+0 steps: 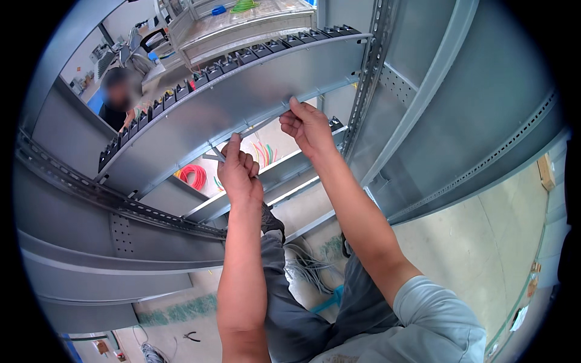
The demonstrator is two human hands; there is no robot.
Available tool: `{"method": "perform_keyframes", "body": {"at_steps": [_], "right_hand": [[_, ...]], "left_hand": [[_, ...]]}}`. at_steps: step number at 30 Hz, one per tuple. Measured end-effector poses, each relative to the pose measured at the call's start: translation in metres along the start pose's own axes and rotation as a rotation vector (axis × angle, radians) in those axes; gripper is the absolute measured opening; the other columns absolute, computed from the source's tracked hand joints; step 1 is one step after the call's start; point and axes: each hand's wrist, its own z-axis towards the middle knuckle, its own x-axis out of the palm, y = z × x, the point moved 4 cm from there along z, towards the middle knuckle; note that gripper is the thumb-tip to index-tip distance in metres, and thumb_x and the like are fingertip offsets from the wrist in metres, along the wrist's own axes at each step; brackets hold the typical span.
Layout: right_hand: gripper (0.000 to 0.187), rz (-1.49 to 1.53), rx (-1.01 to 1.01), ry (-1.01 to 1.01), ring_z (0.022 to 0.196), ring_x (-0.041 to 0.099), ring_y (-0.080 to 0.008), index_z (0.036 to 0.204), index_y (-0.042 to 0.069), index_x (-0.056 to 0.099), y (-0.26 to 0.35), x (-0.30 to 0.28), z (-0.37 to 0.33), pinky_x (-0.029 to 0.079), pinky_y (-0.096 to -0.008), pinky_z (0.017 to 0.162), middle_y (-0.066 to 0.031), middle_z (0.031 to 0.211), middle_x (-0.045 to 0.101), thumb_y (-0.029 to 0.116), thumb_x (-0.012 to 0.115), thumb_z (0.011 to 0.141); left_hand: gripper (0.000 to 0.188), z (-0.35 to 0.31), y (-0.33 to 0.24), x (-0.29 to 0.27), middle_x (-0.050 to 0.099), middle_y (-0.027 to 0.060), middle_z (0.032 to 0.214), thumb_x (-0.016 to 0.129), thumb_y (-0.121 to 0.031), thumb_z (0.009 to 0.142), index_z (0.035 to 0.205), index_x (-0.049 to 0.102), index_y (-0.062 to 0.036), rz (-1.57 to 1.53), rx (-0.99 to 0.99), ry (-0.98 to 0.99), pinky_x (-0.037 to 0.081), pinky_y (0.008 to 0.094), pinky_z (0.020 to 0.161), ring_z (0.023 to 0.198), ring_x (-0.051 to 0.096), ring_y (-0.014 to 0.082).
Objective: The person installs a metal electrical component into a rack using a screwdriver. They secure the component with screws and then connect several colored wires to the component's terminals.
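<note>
A thin grey strip point(259, 127) runs along the lower edge of a metal panel point(224, 103) inside a grey cabinet frame. My left hand point(241, 172) pinches the strip between thumb and fingers, with a loose end hanging beside it. Farther right and higher, my right hand point(307, 126) is closed with its thumb at the panel's edge, gripping the same strip. A row of black clamp-like blocks point(213, 71) lines the panel's upper edge.
Slotted rails point(363, 91) flank the panel. Below it are crossbars point(284, 172) and a red wire coil point(195, 175). Grey cables point(305, 263) lie between my legs; pliers point(192, 336) rest on the floor. Another person point(115, 100) is beyond the frame at left, near a workbench point(236, 27).
</note>
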Motion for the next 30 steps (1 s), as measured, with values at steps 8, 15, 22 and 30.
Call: {"method": "perform_keyframes", "body": {"at_steps": [8, 15, 22, 30], "right_hand": [[0.025, 0.028, -0.075, 0.069, 0.065, 0.067, -0.0157, 0.090, 0.005, 0.063, -0.004, -0.003, 0.006, 0.057, -0.0294, 0.061, -0.0069, 0.079, 0.068, 0.028, 0.069, 0.097], [0.028, -0.030, -0.235, -0.026, 0.060, 0.062, -0.0149, 0.085, 0.004, 0.061, -0.015, -0.006, 0.003, 0.052, -0.0309, 0.057, -0.0088, 0.076, 0.067, 0.028, 0.068, 0.099], [0.032, -0.113, -0.209, -0.142, 0.058, 0.059, -0.0153, 0.083, 0.004, 0.061, -0.011, 0.010, -0.003, 0.047, -0.0286, 0.052, -0.0083, 0.072, 0.064, 0.032, 0.069, 0.098], [0.029, 0.051, -0.120, 0.097, 0.070, 0.064, -0.0183, 0.094, 0.003, 0.063, -0.021, 0.010, -0.001, 0.054, -0.0338, 0.068, -0.0085, 0.081, 0.067, 0.031, 0.061, 0.102]], "left_hand": [[0.019, 0.001, 0.001, 0.003, 0.027, -0.0081, 0.057, 0.071, -0.019, 0.095, 0.088, 0.055, -0.0104, 0.013, 0.004, 0.004, 0.016, 0.0246, 0.041, 0.045, 0.022, 0.0040], [0.012, 0.002, 0.005, 0.005, 0.026, -0.0091, 0.057, 0.065, -0.021, 0.099, 0.098, 0.060, -0.0099, 0.055, -0.020, 0.012, 0.015, 0.0247, 0.042, 0.045, 0.020, 0.0031], [0.015, -0.003, 0.000, 0.005, 0.026, -0.0090, 0.057, 0.065, -0.022, 0.099, 0.102, 0.062, -0.0073, 0.042, 0.001, -0.002, 0.015, 0.0241, 0.043, 0.046, 0.020, 0.0032], [0.019, 0.000, -0.001, -0.001, 0.028, -0.0083, 0.056, 0.070, -0.020, 0.095, 0.087, 0.055, -0.0104, -0.004, -0.002, 0.005, 0.016, 0.0253, 0.042, 0.045, 0.021, 0.0042]]}}
